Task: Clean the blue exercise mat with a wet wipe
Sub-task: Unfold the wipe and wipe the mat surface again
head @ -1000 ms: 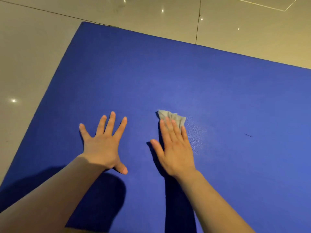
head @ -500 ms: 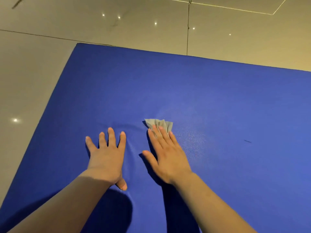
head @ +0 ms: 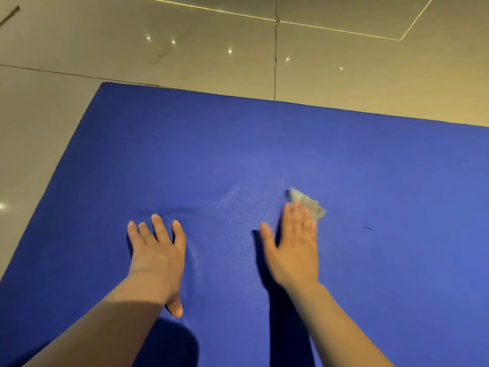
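The blue exercise mat (head: 264,154) lies flat on the floor and fills most of the head view. My right hand (head: 293,245) lies flat on it with straight fingers and presses a small grey wet wipe (head: 307,203) against the surface; part of the wipe sticks out past my fingertips. The hand and wipe look blurred. My left hand (head: 157,250) rests flat on the mat to the left, fingers straight and slightly spread, holding nothing. A faint crease in the mat runs above my left fingertips.
Glossy beige floor tiles (head: 185,49) surround the mat at the far side and the left, with dark joints and light reflections. A small dark mark (head: 367,228) sits on the mat right of the wipe. The mat's far left corner (head: 103,84) is in view.
My right hand slid the wipe to the right across the mat, away from my left hand. My left hand stayed flat in place. The view tilted up, showing more floor.
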Available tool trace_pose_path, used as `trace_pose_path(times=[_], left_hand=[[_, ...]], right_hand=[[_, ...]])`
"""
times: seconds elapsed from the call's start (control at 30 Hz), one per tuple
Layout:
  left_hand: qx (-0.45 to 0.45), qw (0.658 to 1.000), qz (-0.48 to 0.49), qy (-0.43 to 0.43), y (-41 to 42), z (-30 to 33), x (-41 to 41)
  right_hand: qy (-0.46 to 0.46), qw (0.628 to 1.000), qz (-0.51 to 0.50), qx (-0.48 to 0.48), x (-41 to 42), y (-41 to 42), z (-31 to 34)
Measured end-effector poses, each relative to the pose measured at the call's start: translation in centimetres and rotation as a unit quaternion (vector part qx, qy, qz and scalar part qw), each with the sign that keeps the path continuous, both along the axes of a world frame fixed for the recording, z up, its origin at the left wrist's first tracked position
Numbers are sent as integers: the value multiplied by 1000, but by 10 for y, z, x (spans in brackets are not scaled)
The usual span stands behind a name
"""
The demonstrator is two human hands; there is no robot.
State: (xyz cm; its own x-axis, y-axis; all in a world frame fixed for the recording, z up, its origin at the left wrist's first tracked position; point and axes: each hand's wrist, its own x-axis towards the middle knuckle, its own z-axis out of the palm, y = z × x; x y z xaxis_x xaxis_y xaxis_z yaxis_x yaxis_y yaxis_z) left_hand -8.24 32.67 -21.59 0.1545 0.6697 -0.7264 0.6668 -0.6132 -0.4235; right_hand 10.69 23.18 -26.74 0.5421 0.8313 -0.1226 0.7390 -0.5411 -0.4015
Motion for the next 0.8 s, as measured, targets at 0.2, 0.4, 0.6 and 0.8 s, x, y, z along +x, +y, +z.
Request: trace_pose_path(times=[0.2, 0.4, 0.6, 0.8], left_hand=[[-12, 999, 18, -33, 4, 4, -8], [-29, 992, 46, -111, 2, 3, -28], [22, 977, 1, -211, -19, 15, -42], [11, 967, 38, -250, -66, 18, -53]], right_hand=[[-28, 972, 228, 52, -45, -15, 2], [-16, 983, -181, -28, 37, -69, 0], [20, 999, -43, 19, -47, -52, 1], [-36, 990, 132, 17, -80, -77, 2]])
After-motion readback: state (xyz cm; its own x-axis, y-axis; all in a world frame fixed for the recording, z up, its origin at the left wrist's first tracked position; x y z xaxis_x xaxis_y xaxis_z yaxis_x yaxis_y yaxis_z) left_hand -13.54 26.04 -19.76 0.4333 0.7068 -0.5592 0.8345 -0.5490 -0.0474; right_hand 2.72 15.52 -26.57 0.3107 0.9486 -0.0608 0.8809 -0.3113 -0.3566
